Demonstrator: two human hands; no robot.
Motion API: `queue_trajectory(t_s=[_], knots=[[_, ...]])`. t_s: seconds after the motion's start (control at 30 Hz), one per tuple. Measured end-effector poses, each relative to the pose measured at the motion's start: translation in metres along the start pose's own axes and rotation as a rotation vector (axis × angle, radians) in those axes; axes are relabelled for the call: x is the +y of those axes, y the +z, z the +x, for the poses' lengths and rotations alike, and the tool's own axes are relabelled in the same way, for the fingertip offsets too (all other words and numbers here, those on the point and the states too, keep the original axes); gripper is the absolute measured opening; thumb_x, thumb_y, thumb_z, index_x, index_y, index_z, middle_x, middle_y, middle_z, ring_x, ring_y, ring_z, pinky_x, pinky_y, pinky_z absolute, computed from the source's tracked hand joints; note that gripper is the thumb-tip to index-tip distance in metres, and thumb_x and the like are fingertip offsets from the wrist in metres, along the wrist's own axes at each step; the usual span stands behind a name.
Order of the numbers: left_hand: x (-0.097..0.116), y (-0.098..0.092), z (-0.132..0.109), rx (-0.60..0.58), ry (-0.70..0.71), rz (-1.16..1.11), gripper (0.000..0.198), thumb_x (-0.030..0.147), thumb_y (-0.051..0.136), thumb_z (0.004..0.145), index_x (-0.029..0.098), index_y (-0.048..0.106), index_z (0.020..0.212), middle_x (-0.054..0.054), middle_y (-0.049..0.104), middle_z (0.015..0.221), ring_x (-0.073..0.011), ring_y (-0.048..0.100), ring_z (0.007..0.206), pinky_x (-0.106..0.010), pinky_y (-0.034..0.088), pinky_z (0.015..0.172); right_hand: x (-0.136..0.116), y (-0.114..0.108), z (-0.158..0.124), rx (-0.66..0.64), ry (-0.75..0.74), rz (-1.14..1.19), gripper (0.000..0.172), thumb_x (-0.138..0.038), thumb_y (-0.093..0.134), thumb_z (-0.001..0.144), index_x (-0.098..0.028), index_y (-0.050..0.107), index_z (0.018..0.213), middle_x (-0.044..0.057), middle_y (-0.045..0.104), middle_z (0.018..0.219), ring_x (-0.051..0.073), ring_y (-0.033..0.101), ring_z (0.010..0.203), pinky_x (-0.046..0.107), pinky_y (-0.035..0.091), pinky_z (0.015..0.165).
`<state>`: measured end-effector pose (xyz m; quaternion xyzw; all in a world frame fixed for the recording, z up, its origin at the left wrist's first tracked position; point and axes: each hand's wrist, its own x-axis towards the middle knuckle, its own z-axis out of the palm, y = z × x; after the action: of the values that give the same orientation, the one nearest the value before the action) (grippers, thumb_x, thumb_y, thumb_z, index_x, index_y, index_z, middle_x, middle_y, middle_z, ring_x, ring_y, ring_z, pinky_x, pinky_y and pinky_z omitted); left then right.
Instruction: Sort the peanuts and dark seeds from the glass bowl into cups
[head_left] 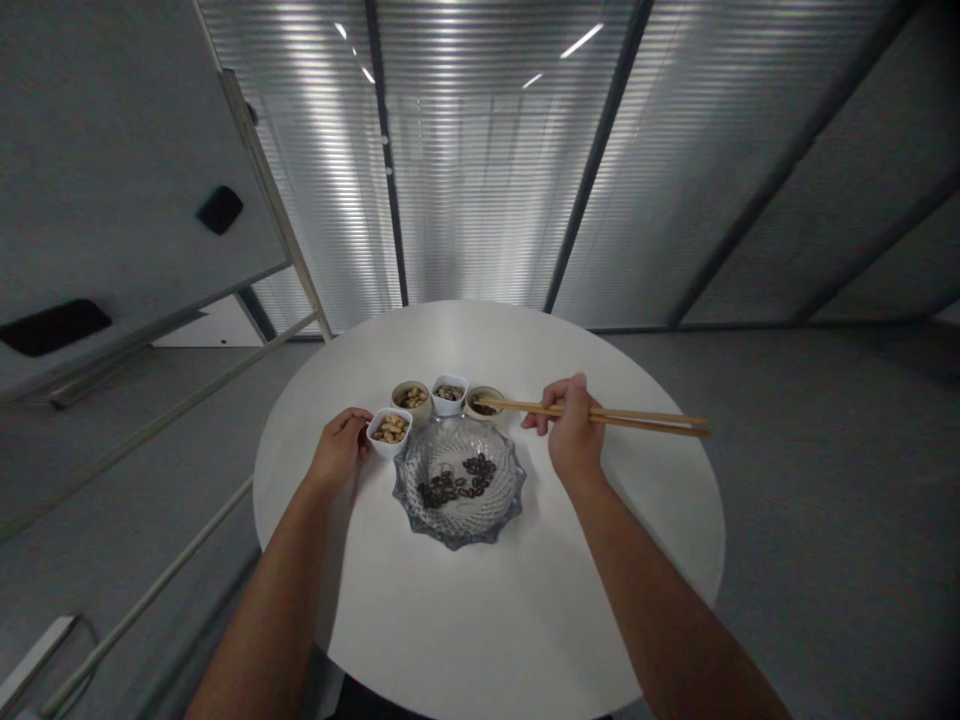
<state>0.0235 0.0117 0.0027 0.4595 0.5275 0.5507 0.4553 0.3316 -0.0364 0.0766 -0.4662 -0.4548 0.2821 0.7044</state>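
Observation:
My left hand (340, 450) rests on the table with curled fingers, its fingertips gripping the side of a small white bowl (381, 450) of pale, peanut-like nuts. In my right hand (574, 430) is a pair of wooden chopsticks (645, 418), held level, their tips at a small tan bowl (495, 412) with dark seeds inside. Between my hands stands a scalloped glass bowl (459, 530) with dark seeds (450, 487) spread over its bottom. Behind it are a second tan bowl (421, 413) with nuts and a white square bowl (450, 407) with striped seeds.
Everything stands on a round white table (480, 620). A whiteboard on a metal frame (187, 358) is at the left. Beyond the table is a glass partition with blinds (480, 200), and grey floor (810, 480) lies to the right.

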Motion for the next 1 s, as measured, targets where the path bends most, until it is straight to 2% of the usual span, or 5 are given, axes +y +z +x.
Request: queue_trajectory(t_s=[0.2, 0.37, 0.77, 0.87, 1.0], knots=[[-0.003, -0.002, 0.001, -0.011, 0.032, 0.008, 0.02, 0.037, 0.064, 0.075, 0.017, 0.066, 0.08, 0.003, 0.055, 0.053, -0.0115, 0.044, 0.042, -0.024, 0.032, 0.041, -0.001, -0.003, 0.0, -0.014, -0.075, -0.036, 0.055, -0.069, 0.05, 0.094, -0.023, 0.053, 0.064, -0.005, 0.045, 0.043, 0.015, 0.055, 0.043, 0.028, 0.048, 0.05], [-0.001, 0.001, 0.001, 0.003, 0.024, -0.011, 0.019, 0.035, 0.065, 0.073, 0.017, 0.066, 0.078, 0.002, 0.056, 0.055, -0.0106, 0.044, 0.042, -0.023, 0.031, 0.041, -0.005, -0.005, -0.001, -0.073, -0.061, -0.047, 0.053, -0.066, 0.048, 0.095, -0.024, 0.052, 0.063, -0.005, 0.044, 0.043, 0.015, 0.053, 0.043, 0.029, 0.047, 0.05], [0.002, 0.004, -0.001, 0.015, 0.001, -0.036, 0.02, 0.037, 0.065, 0.071, 0.017, 0.065, 0.078, 0.003, 0.053, 0.053, -0.0103, 0.043, 0.04, -0.023, 0.03, 0.039, 0.004, 0.005, -0.02, -0.69, 0.225, 0.001, 0.054, -0.072, 0.057, 0.087, -0.023, 0.054, 0.065, -0.004, 0.048, 0.048, 0.013, 0.049, 0.043, 0.027, 0.04, 0.044], [0.003, 0.004, -0.002, 0.008, 0.0, -0.025, 0.02, 0.036, 0.064, 0.072, 0.017, 0.065, 0.078, 0.003, 0.054, 0.053, -0.0106, 0.043, 0.04, -0.023, 0.03, 0.04, 0.007, 0.006, -0.022, -0.745, 0.237, -0.015, 0.053, -0.071, 0.057, 0.088, -0.022, 0.053, 0.066, -0.004, 0.049, 0.052, 0.013, 0.048, 0.044, 0.027, 0.039, 0.044], [0.003, 0.003, -0.001, 0.009, 0.001, -0.012, 0.019, 0.035, 0.064, 0.072, 0.017, 0.065, 0.078, 0.003, 0.054, 0.052, -0.0106, 0.043, 0.041, -0.023, 0.029, 0.04, 0.008, 0.007, -0.022, -0.723, 0.245, -0.019, 0.054, -0.071, 0.054, 0.089, -0.022, 0.053, 0.068, -0.004, 0.048, 0.053, 0.013, 0.048, 0.045, 0.027, 0.04, 0.045]])
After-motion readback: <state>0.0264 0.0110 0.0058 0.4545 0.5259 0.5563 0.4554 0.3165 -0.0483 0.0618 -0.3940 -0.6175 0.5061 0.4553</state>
